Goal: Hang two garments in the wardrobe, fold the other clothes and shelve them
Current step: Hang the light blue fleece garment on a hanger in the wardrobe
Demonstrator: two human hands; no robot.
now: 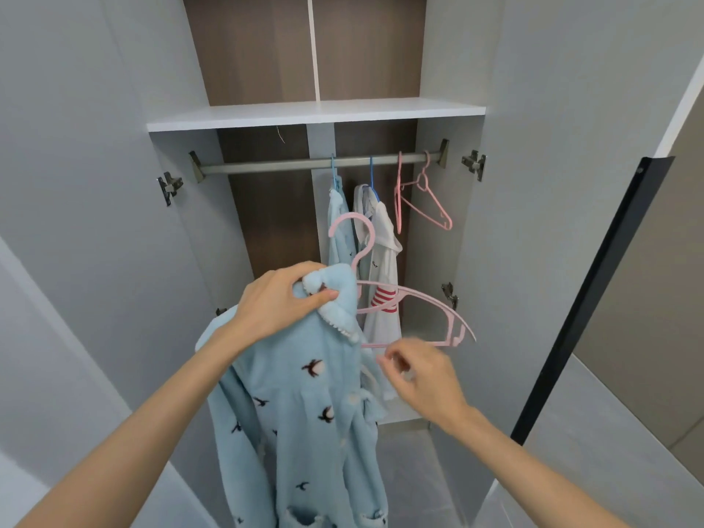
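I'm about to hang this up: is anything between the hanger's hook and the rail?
Nothing visible. The hook is below the rail, whose left half is bare; two hung garments and spare pink hangers occupy the right.

The blue garment you grip in your left hand is thick fleece with a soft matt nap, fluffier along the collar under your thumb. The pink hanger jutting right of that grip is smooth plastic with a faint sheen. Above your grip, the rail is dull brushed metal and the shelf is smooth matt white board. The back panel beyond shows dark wood grain. Past your knuckles, the white garment is thin, smooth cloth.
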